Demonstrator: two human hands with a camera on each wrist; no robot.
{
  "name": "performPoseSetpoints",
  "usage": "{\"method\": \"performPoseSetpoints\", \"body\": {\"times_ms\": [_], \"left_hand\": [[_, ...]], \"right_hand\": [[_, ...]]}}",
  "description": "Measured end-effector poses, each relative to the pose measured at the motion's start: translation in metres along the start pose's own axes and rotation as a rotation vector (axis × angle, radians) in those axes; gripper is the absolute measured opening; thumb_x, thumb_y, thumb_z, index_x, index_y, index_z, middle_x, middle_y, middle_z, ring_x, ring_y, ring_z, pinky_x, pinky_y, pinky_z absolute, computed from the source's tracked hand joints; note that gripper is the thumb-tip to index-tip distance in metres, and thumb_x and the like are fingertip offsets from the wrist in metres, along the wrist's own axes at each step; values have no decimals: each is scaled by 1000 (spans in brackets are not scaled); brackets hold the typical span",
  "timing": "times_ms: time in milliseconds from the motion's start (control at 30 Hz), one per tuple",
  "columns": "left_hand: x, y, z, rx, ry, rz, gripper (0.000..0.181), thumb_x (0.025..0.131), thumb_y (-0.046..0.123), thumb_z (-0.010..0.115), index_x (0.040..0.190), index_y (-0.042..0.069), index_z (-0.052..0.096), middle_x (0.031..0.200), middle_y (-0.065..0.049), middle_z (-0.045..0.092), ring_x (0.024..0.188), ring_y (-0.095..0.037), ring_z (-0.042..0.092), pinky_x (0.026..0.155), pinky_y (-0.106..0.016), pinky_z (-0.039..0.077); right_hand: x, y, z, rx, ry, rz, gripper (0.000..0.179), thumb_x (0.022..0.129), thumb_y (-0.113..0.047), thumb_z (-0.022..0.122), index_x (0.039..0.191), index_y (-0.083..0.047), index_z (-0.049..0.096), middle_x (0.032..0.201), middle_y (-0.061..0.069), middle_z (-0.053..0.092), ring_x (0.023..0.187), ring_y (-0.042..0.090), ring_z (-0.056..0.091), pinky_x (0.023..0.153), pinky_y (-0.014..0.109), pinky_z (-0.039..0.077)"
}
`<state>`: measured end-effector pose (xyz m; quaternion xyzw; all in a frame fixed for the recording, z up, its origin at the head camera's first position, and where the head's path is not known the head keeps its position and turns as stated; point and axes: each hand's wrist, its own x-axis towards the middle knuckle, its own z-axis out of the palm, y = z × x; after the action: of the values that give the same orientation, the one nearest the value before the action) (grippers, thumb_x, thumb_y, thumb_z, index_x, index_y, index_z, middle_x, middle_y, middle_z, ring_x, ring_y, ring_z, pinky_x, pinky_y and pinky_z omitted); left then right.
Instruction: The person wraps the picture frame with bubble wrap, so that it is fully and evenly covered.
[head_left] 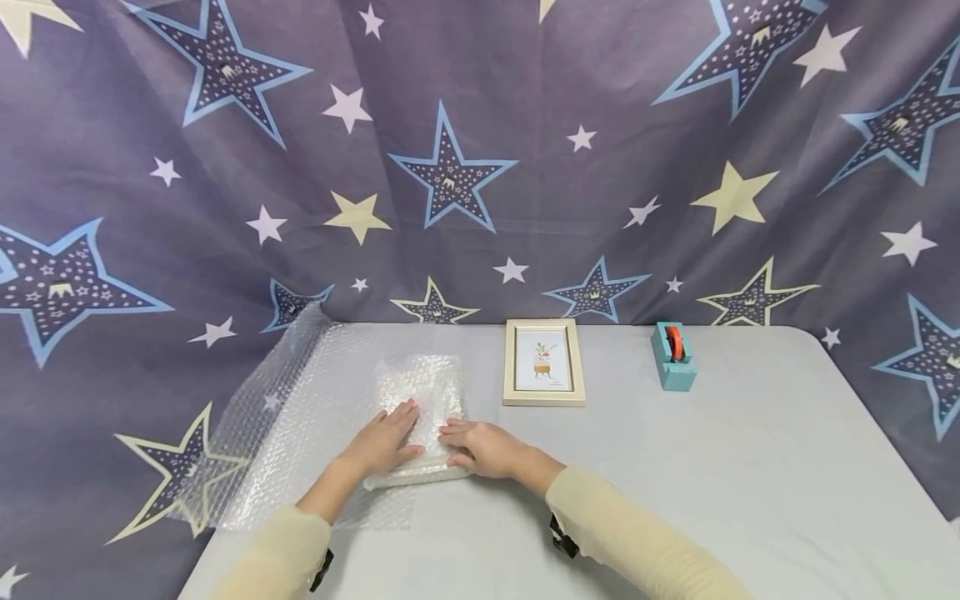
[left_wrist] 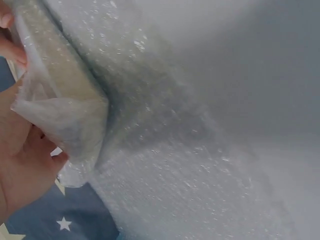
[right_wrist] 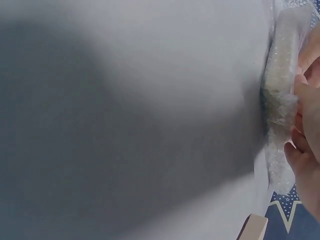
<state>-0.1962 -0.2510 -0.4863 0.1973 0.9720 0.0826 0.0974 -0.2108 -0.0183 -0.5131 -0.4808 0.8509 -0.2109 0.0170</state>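
Note:
A flat rectangular package in bubble wrap (head_left: 423,387) lies on the table at centre left. Through its layers a beige edge (left_wrist: 65,75) shows in the left wrist view; what is inside is blurred by the wrap. My left hand (head_left: 381,442) rests on the package's top near its left side, fingers extended. Across from it, my right hand (head_left: 491,448) touches the top and right side with its fingers fairly straight. From under the package a loose sheet of bubble wrap (head_left: 300,408) spreads left, part of it hanging past the table's edge.
Right of the package lies a gold picture frame (head_left: 511,367) with a flower-vase print. Farther right stands a teal tape dispenser (head_left: 677,375) with an orange-red roll. A star-patterned curtain (head_left: 525,208) hangs behind the pale table (head_left: 712,483).

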Motion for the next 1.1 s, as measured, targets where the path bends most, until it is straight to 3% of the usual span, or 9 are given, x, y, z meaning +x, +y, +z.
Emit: {"method": "performPoseSetpoints", "body": {"times_ms": [267, 467, 833, 1100], "left_hand": [[2, -6, 3, -24, 33, 6, 75, 92, 41, 59, 145, -5, 35, 154, -23, 32, 144, -38, 32, 119, -59, 23], [1, -7, 3, -34, 39, 14, 73, 92, 40, 59, 145, -5, 35, 154, -23, 32, 143, -39, 32, 118, -59, 24], [-4, -7, 3, -53, 37, 10, 73, 92, 40, 59, 145, -5, 36, 154, -24, 32, 144, -39, 31, 119, -59, 22], [-6, -5, 2, -54, 46, 12, 72, 92, 38, 60, 144, -6, 37, 153, -24, 34, 143, -39, 33, 118, -59, 23]], "right_hand": [[3, -5, -15, -65, -33, 10, 44, 93, -26, 63, 130, -3, 59, 139, 11, 56, 134, 26, 51, 114, 39, 41], [-12, -5, -31, -36, -30, 59, 41, 93, -24, 62, 129, -5, 59, 139, 12, 57, 131, 25, 54, 113, 38, 42], [-81, 28, -63, -41, 123, 141, 27, 92, -17, 64, 114, -1, 67, 113, 12, 71, 108, 28, 67, 98, 42, 53], [-142, 70, -90, -8, 295, 330, 20, 87, -12, 69, 103, 1, 71, 99, 14, 73, 90, 28, 70, 80, 42, 59]]}}
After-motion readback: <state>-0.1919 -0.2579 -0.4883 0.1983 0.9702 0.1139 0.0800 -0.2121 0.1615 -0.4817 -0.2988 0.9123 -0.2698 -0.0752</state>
